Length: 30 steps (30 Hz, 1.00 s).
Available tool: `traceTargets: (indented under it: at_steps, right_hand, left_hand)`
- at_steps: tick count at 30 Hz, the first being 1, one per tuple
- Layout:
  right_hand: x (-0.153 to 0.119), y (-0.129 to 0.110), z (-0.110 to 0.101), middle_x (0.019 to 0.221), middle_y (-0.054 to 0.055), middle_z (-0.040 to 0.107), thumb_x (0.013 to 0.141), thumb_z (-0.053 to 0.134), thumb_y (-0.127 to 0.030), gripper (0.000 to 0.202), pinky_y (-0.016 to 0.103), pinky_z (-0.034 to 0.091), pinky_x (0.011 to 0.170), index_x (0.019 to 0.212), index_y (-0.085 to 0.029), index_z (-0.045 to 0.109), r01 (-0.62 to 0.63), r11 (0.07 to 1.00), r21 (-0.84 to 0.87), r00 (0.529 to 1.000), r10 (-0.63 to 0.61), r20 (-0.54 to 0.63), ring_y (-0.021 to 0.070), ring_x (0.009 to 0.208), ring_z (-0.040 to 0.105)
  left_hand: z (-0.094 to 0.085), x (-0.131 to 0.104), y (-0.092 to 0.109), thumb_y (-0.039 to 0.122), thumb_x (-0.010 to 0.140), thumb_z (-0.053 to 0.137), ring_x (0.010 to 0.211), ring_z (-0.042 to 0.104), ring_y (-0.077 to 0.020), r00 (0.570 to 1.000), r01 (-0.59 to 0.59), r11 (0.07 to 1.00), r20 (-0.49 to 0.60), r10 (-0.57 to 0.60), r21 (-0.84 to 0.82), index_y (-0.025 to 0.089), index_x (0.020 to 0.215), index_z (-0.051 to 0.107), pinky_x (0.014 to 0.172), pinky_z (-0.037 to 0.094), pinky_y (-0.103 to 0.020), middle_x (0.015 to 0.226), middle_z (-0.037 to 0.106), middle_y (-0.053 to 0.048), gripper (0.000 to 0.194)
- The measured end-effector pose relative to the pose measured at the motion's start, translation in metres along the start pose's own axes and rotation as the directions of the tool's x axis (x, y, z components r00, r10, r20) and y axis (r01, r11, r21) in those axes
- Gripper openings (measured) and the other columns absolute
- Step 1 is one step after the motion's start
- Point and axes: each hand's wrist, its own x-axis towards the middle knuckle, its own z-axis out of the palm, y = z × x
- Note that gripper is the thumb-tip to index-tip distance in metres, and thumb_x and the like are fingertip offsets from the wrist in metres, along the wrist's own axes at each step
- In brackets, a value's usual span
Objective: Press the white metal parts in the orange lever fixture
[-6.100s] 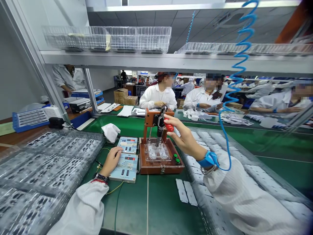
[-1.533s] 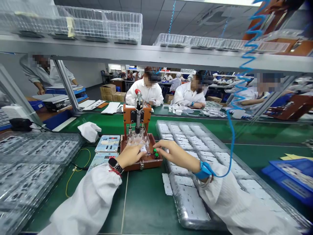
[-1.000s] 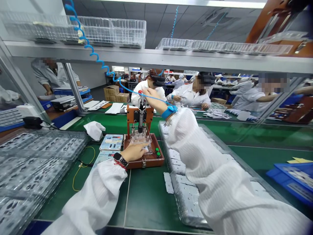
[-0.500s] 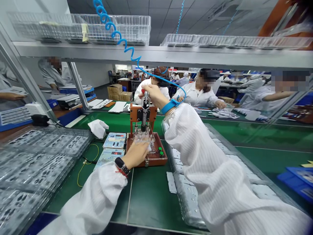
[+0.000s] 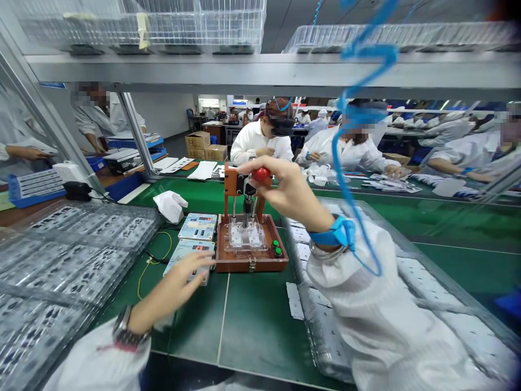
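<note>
My right hand (image 5: 291, 187) is closed on the red ball knob (image 5: 261, 174) of a lever on a small press fixture. The fixture has a reddish-brown base (image 5: 236, 265) with green buttons (image 5: 277, 247) at its right. Beneath the plunger sits a clear acrylic jig (image 5: 246, 236) with pale pieces in it. My left hand (image 5: 183, 279) holds nothing, its fingers stretched out and slightly blurred, over the lower of two meter boxes with red digits. The upper meter box (image 5: 197, 226) is just behind. A blue strap (image 5: 336, 233) circles my right wrist.
A clear tray of printed pieces (image 5: 89, 244) lies at the left, another tray of white plates (image 5: 325, 347) at the right. One loose white plate (image 5: 294, 300) lies beside it. A coiled blue cord (image 5: 345, 157) hangs by my right arm. Co-workers sit beyond the green partition.
My left hand has come off the jig, back and to the left. My right hand, still on the knob, has brought the lever down towards me. The lower display reads differently.
</note>
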Motion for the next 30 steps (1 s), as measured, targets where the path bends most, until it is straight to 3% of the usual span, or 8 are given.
traceTargets:
  at_steps: [2,4,8,12,17,20,24,30]
  right_hand:
    - [-0.015,0.008,0.016,0.1,0.004,0.068,0.082,0.046,-0.007,0.021,0.038,0.048,0.089,0.088,-0.02,0.062,0.082,0.991,-0.106,0.995,-0.088,-0.052,0.0204,0.101,0.062]
    - [-0.023,0.018,0.029,0.102,0.003,0.068,0.077,0.04,0.0,0.027,0.042,0.043,0.094,0.081,-0.02,0.058,0.171,0.966,-0.194,0.982,-0.184,-0.052,0.0208,0.107,0.059]
    - [-0.029,0.028,0.04,0.1,0.004,0.068,0.068,0.035,0.008,0.034,0.043,0.04,0.095,0.076,-0.02,0.053,0.215,0.941,-0.259,0.967,-0.242,-0.075,0.0202,0.11,0.057]
    - [-0.029,0.026,0.041,0.095,0.002,0.068,0.067,0.035,0.008,0.035,0.041,0.04,0.092,0.076,-0.021,0.052,0.228,0.941,-0.249,0.962,-0.258,-0.093,0.0189,0.107,0.058]
    - [-0.029,0.026,0.045,0.089,0.0,0.067,0.07,0.037,0.005,0.032,0.041,0.041,0.091,0.075,-0.022,0.053,0.202,0.955,-0.216,0.96,-0.237,-0.15,0.0181,0.103,0.059]
    - [-0.029,0.028,0.05,0.085,0.0,0.067,0.071,0.039,0.004,0.03,0.042,0.04,0.091,0.075,-0.023,0.052,0.208,0.959,-0.194,0.951,-0.245,-0.189,0.0185,0.102,0.059]
    - [-0.028,0.029,0.058,0.078,0.0,0.064,0.073,0.041,0.001,0.025,0.041,0.041,0.088,0.07,-0.023,0.049,0.186,0.962,-0.2,0.926,-0.24,-0.292,0.0193,0.097,0.061]
    - [-0.027,0.028,0.066,0.074,0.0,0.061,0.075,0.041,-0.003,0.022,0.042,0.041,0.086,0.067,-0.023,0.047,0.133,0.974,-0.181,0.908,-0.193,-0.371,0.0203,0.094,0.062]
  left_hand:
    - [-0.005,0.017,-0.031,0.043,0.092,0.036,0.138,0.027,-0.0238,1.0,0.017,0.998,0.02,-0.018,0.065,0.022,0.132,0.048,0.114,0.02,-0.041,0.146,0.04,-0.006,0.047]
    - [-0.009,0.034,-0.056,0.052,0.086,0.047,0.142,0.012,-0.0275,0.988,0.067,0.99,0.131,-0.083,0.127,0.022,0.144,0.031,0.113,0.016,-0.045,0.153,0.025,-0.007,0.067]
    - [-0.016,0.057,-0.082,0.067,0.067,0.064,0.142,-0.002,-0.0341,0.934,0.111,0.961,0.304,-0.188,0.253,0.019,0.15,0.006,0.111,0.011,-0.051,0.156,0.004,-0.015,0.112]
    - [-0.015,0.064,-0.085,0.071,0.063,0.064,0.141,-0.005,-0.0356,0.912,0.077,0.946,0.36,-0.195,0.316,0.02,0.15,0.005,0.111,0.007,-0.053,0.155,0.003,-0.015,0.117]
    - [-0.013,0.057,-0.079,0.067,0.07,0.064,0.142,0.002,-0.0351,0.959,-0.019,0.946,0.272,-0.074,0.323,0.028,0.147,0.022,0.111,0.002,-0.053,0.154,0.019,-0.006,0.096]
    - [-0.018,0.055,-0.074,0.068,0.071,0.062,0.142,0.004,-0.0335,0.97,-0.029,0.967,0.24,-0.034,0.254,0.028,0.148,0.019,0.111,0.008,-0.05,0.156,0.011,-0.006,0.097]
    - [-0.03,0.056,-0.076,0.067,0.067,0.066,0.141,0.001,-0.0352,0.952,0.049,0.969,0.281,-0.119,0.244,0.022,0.148,0.019,0.111,0.008,-0.051,0.155,0.007,-0.012,0.104]
    - [-0.037,0.059,-0.085,0.057,0.061,0.075,0.141,-0.003,-0.0353,0.906,0.114,0.947,0.359,-0.223,0.3,0.023,0.148,0.019,0.111,0.007,-0.052,0.156,0.011,-0.012,0.109]
